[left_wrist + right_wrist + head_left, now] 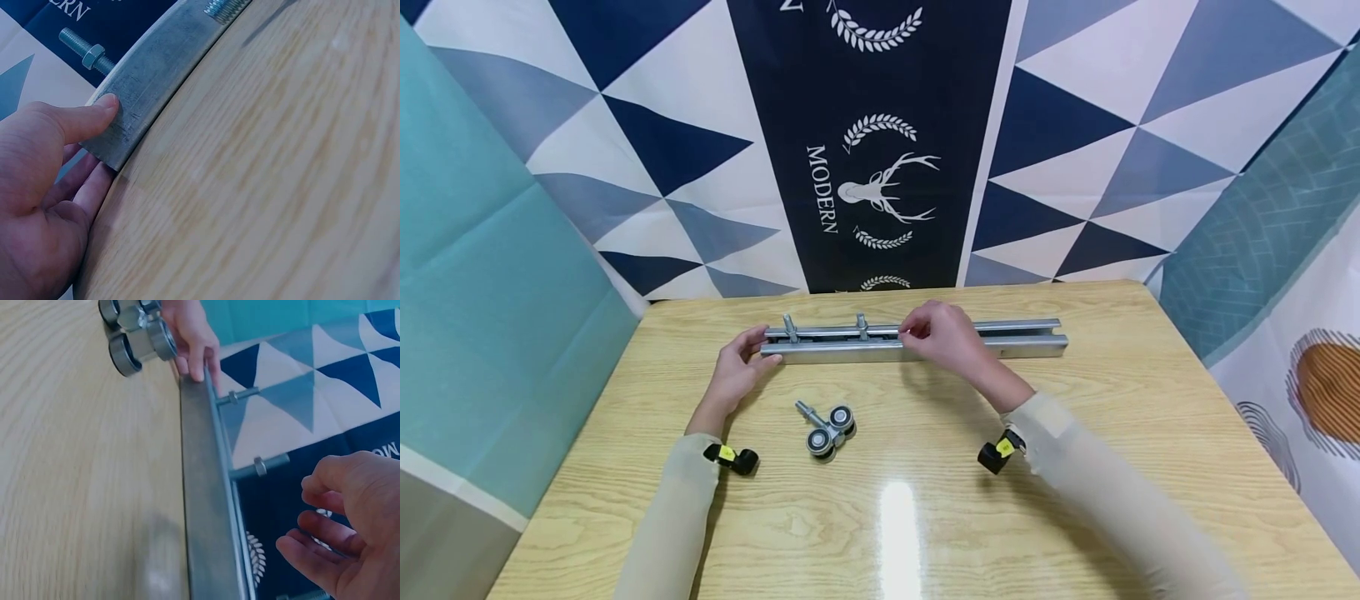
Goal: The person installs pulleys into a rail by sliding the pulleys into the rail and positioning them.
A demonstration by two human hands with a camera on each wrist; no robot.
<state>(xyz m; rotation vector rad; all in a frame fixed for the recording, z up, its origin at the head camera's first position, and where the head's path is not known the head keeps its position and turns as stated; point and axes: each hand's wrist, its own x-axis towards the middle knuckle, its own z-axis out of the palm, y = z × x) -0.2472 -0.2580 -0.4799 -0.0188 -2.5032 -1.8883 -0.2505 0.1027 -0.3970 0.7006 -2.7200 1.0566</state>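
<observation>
A long metal channel track (850, 353) lies across the table, its slot facing up. Two threaded bolts (789, 328) (862, 326) stand up out of the slot, each with a nut. My left hand (739, 367) grips the track's left end, thumb on the near wall and fingers round the end. My right hand (943, 337) is over the track right of the middle, its fingers loosely bent with nothing between them in the right wrist view. Low in that view, another bolt (306, 595) shows beside the fingers. A roller trolley (827, 430) with black-rimmed wheels and a threaded bolt lies nearer me.
The wooden table (925, 517) ends at a patterned cloth backdrop (880, 167) just behind the track. A teal cloth (490, 275) hangs along the left side. Small black cameras are strapped to both wrists.
</observation>
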